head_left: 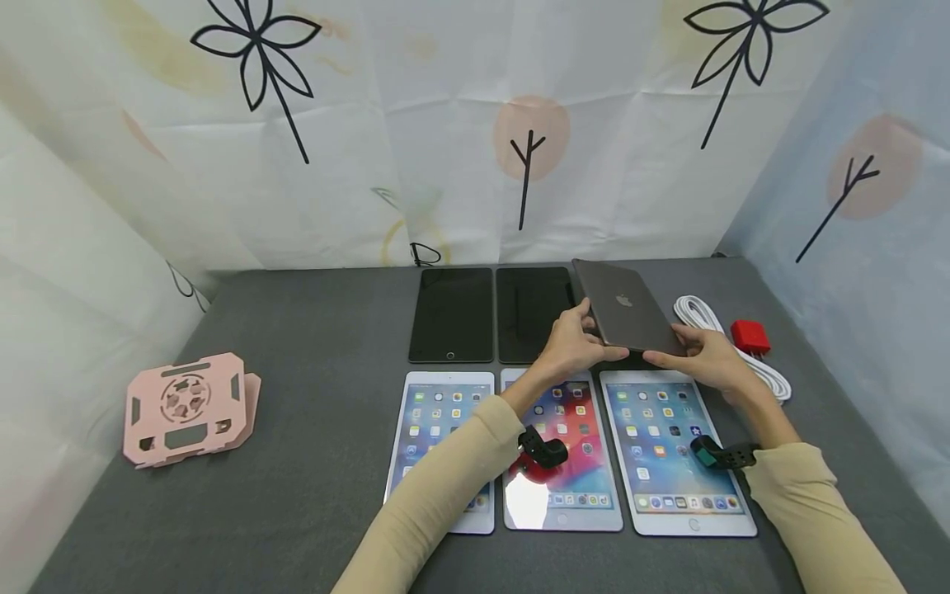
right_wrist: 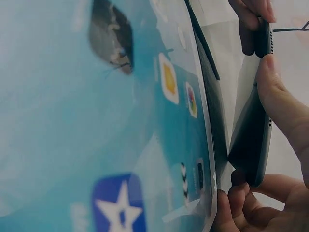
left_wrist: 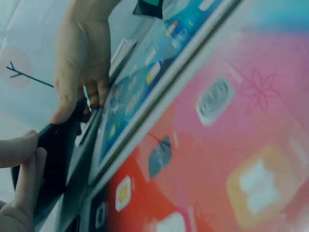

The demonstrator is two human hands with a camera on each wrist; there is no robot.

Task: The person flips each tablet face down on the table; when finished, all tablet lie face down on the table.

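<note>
Both hands hold a dark grey tablet (head_left: 622,307), its back with an apple logo facing up and its near edge raised. My left hand (head_left: 575,340) grips the near left corner, the thumb along the near edge. The near right corner is pinched by my right hand (head_left: 707,360). In the right wrist view the tablet (right_wrist: 251,140) tilts between the right thumb and the curled fingers (right_wrist: 241,200). To its left lie two black-screened tablets (head_left: 450,318) (head_left: 530,318). Below the hands are white tablets with lit screens (head_left: 564,454) (head_left: 675,450).
Another lit white tablet (head_left: 438,421) lies partly under the left sleeve. Right of the hands are a coiled white cable (head_left: 772,378) and a red charger plug (head_left: 750,337). A pink slotted case or stand (head_left: 185,408) lies on the grey table (head_left: 319,429) at far left.
</note>
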